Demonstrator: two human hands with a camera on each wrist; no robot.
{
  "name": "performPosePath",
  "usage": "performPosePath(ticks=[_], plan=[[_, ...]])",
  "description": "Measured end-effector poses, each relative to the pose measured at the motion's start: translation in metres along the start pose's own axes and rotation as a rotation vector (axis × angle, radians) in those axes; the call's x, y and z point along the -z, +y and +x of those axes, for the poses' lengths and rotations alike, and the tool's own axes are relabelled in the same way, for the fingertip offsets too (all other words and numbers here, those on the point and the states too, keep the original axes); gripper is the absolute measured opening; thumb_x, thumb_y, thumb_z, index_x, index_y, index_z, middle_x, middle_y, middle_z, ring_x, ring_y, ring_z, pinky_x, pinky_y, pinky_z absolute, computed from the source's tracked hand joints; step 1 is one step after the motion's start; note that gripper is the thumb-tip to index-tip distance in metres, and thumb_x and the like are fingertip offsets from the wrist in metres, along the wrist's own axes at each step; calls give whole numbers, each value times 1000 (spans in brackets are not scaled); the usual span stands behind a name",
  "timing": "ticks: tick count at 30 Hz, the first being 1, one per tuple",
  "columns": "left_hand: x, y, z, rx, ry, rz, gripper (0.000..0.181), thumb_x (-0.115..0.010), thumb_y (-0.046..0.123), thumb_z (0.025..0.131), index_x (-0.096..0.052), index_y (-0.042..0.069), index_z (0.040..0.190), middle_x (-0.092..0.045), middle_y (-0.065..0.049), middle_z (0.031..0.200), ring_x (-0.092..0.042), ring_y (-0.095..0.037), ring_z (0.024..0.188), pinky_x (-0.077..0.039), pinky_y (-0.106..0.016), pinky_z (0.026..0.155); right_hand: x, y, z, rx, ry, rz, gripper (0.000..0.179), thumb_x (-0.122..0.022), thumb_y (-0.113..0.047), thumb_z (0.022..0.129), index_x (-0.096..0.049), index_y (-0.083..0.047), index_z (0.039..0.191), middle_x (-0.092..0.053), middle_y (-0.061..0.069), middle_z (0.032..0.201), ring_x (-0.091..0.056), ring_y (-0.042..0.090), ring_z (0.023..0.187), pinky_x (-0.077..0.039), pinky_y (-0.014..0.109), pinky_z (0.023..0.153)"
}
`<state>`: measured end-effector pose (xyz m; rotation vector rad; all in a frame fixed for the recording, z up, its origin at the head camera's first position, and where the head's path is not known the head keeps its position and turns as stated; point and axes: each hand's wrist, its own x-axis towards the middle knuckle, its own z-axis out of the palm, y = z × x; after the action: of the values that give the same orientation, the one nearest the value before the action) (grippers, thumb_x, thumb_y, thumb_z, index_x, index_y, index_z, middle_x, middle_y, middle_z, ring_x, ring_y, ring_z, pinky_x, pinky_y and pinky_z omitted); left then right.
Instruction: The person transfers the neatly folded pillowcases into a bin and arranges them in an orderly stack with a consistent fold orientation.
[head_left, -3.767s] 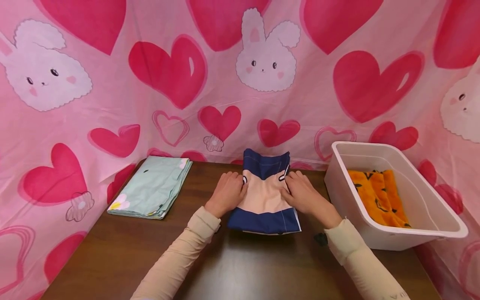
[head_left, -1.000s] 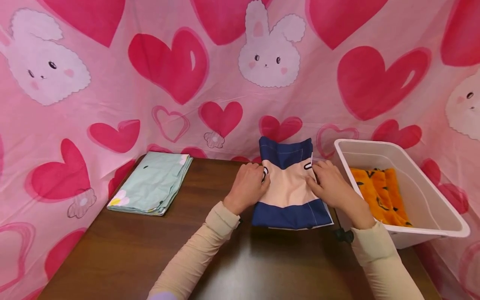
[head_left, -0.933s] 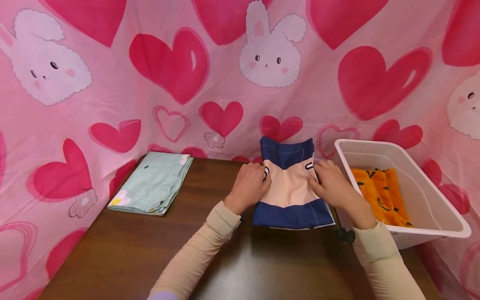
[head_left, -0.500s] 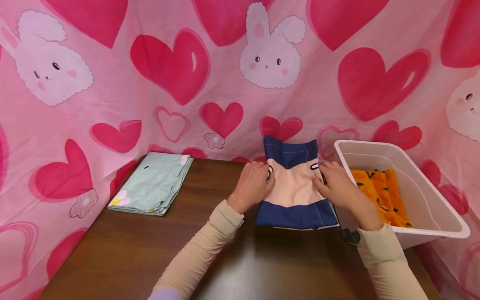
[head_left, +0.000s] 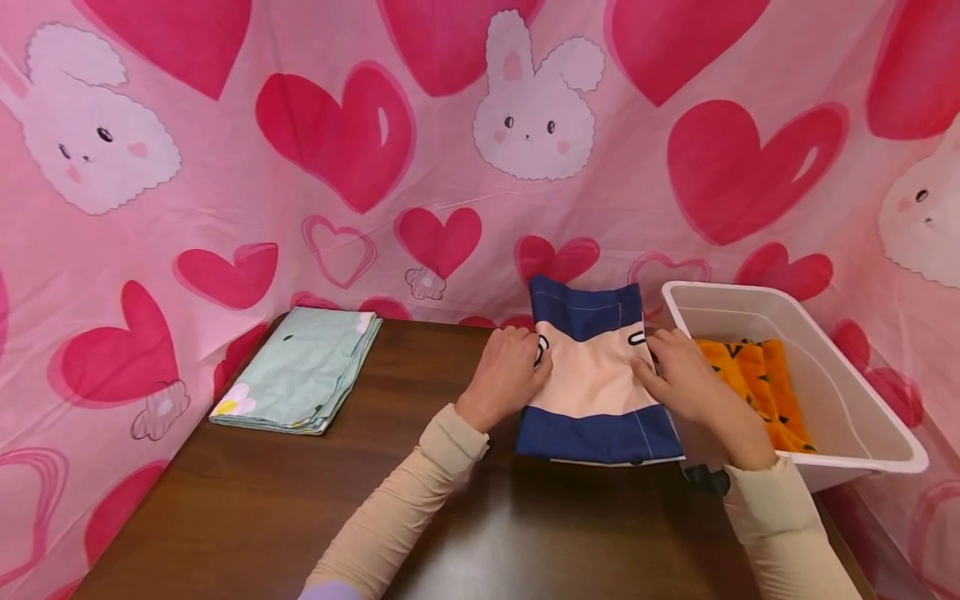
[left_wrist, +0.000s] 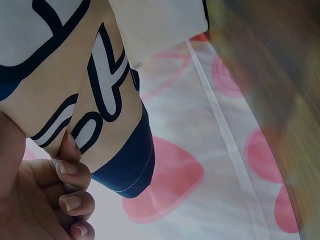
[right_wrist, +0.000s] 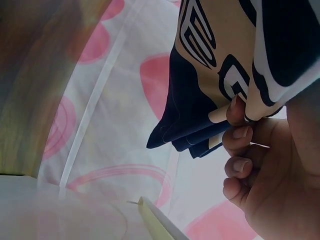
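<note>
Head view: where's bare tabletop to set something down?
Free: table between folded green cloth and left hand; the near stretch between the sleeves. Some room inside the white bin, right of the orange cloth. Crowded: where the held navy-and-beige cloth, right hand and bin come together.

matt navy-peach cloth, plastic bin, glossy wooden table
</note>
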<state>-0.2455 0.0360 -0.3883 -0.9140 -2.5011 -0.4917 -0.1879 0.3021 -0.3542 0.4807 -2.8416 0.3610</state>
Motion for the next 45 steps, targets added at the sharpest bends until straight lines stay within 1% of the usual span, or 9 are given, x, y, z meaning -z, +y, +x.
performPosePath(ticks=[4, 8, 14, 20, 23, 26, 32, 38, 45], plan=[[1, 2, 1, 1, 1, -9, 24, -64, 29, 96, -71, 7, 89, -67, -4, 77, -61, -18, 75, -48, -30, 72, 2, 1, -2, 10, 17, 1, 20, -63, -19, 96, -63, 1, 96, -59, 12, 89, -51, 31, 91, -44, 48, 81], [2, 4, 3, -14, 17, 0, 24, -64, 28, 96, -70, 7, 88, -67, -4, 77, -61, -18, 75, -48, -30, 71, 5, 2, -3, 21, 24, -8, 20, -63, -18, 96, -62, 1, 95, -56, 10, 84, -50, 30, 89, -43, 48, 80], [2, 8, 4, -38, 49, 26, 24, -64, 28, 96, -71, 7, 88, -67, -4, 77, -62, -20, 75, -48, -31, 70, 10, 2, -6, 15, 11, -17, 19, -63, -20, 97, -62, -1, 92, -53, 6, 80, -47, 27, 87, -40, 44, 77], [0, 12, 4, -29, 34, 16, 25, -63, 29, 97, -72, 7, 90, -67, -4, 78, -61, -19, 74, -48, -31, 70, 13, 4, -9, 3, 1, -23, 19, -63, -19, 97, -60, -2, 92, -52, 5, 80, -46, 28, 88, -38, 44, 77], [-2, 14, 4, -30, 39, 20, 25, -63, 29, 97, -72, 6, 89, -67, -4, 77, -61, -19, 73, -47, -31, 69, 16, 5, -11, -5, -4, -31, 18, -63, -19, 97, -60, -3, 89, -52, 6, 80, -46, 28, 89, -38, 45, 77], [-2, 16, 4, -31, 48, 18, 25, -63, 28, 97, -73, 6, 90, -67, -4, 77, -61, -19, 73, -46, -30, 68, 18, 6, -12, -1, 5, -46, 19, -63, -19, 96, -58, -4, 84, -51, 7, 78, -46, 29, 88, -37, 46, 77], [-5, 21, 6, -36, 38, 7, 26, -63, 29, 97, -74, 6, 92, -68, -3, 79, -60, -18, 73, -46, -30, 68, 18, 12, -15, 5, 26, -84, 22, -65, -18, 94, -55, -5, 79, -50, 7, 76, -47, 30, 85, -38, 45, 77], [-9, 24, 8, -35, 43, 8, 26, -64, 30, 97, -73, 7, 91, -67, -2, 78, -59, -16, 71, -46, -28, 68, 19, 15, -16, -1, 13, -89, 22, -65, -18, 93, -56, -5, 79, -50, 6, 75, -48, 31, 86, -38, 46, 77], [-9, 26, 12, -26, 11, -21, 26, -63, 30, 98, -73, 7, 93, -68, -2, 81, -58, -15, 73, -46, -27, 69, 22, 22, -18, 10, 28, -119, 22, -66, -18, 92, -55, -5, 77, -48, 4, 73, -48, 30, 83, -38, 45, 75]])
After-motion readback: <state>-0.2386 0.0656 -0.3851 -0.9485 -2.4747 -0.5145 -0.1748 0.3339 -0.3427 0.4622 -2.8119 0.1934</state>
